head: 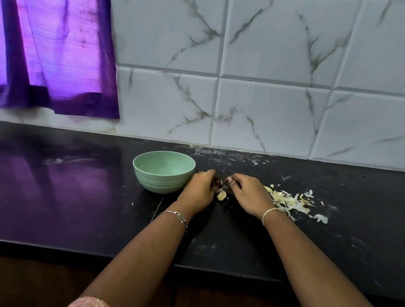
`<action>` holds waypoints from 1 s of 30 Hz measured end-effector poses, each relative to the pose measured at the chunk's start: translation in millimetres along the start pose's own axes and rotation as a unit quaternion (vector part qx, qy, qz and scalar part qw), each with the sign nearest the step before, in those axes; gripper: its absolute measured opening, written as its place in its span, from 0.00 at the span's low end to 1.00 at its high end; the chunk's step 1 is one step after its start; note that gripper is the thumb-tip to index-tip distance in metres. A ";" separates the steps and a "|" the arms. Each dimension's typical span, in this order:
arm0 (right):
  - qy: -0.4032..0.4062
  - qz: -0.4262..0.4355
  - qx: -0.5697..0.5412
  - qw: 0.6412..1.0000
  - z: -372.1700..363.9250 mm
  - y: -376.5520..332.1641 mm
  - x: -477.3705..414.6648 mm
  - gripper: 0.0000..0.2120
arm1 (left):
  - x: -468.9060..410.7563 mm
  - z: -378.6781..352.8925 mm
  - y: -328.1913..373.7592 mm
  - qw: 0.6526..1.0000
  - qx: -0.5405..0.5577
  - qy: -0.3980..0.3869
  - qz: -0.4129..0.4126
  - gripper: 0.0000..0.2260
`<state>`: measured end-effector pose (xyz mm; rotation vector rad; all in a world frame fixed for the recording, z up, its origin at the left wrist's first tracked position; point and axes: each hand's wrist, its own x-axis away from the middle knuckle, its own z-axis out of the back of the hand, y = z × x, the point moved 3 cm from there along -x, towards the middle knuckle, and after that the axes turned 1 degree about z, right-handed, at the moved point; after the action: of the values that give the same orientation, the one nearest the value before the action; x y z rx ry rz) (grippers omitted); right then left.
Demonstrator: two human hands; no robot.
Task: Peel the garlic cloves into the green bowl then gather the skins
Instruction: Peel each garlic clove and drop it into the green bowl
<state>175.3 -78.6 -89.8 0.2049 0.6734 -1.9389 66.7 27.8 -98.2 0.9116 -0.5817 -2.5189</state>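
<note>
The green bowl [163, 171] stands on the black counter [79, 194], just left of my hands. My left hand [201, 190] and my right hand [247, 193] meet fingertip to fingertip right of the bowl, fingers curled, pinching a small garlic clove between them; the clove is mostly hidden by the fingers. A pale piece of garlic [221, 195] shows just below the fingertips. A heap of loose garlic skins [290, 201] lies on the counter right of my right hand. The bowl's inside is only partly visible.
A white marbled tile wall [269, 98] rises behind the counter. A purple curtain [52, 54] hangs at the upper left. The counter's front edge [76, 246] runs below my forearms. Small skin scraps and white dust dot the counter near the wall.
</note>
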 end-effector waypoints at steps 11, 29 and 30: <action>-0.057 0.010 -0.068 0.996 -0.7 -8.9 11.7 0.11 | 8.2 5.2 0.9 0.998 0.053 0.017 0.010 0.08; 0.049 0.012 -0.424 0.904 20.3 -20.2 13.1 0.17 | 8.4 1.3 11.4 0.861 0.490 -0.027 0.136 0.05; 0.024 0.026 -0.451 0.892 21.7 -22.6 14.7 0.17 | 8.7 0.9 11.0 0.838 0.524 -0.035 0.151 0.05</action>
<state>152.0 -94.6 -69.8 -0.3106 1.5009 -1.3895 62.4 14.6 -96.4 0.9164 -2.0457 -1.8274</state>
